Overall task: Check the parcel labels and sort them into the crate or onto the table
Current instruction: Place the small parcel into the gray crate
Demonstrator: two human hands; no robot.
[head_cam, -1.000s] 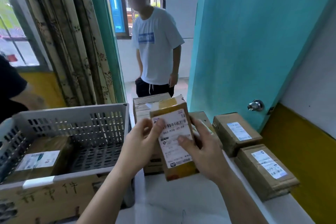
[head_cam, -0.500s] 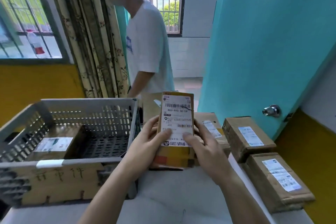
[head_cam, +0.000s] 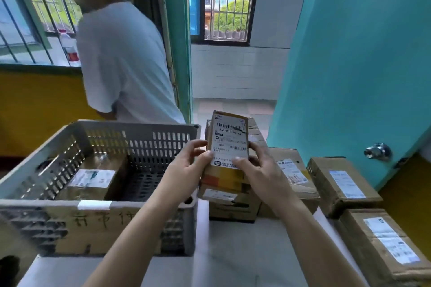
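I hold a small brown parcel upright in front of me, its white barcode label facing me. My left hand grips its left side and my right hand its right side, thumbs on the label's lower edge. The grey slotted crate stands to the left with one labelled parcel inside. Three labelled parcels lie on the white table: one behind my right hand, one further right and one at the near right.
A cardboard box sits on the table under the held parcel. A person in a white T-shirt stands just beyond the crate. A teal door with a knob is on the right, barred windows behind.
The parcel has turned from tilted to upright in my hands. The person in the white T-shirt has walked from the doorway to just behind the crate, back turned.
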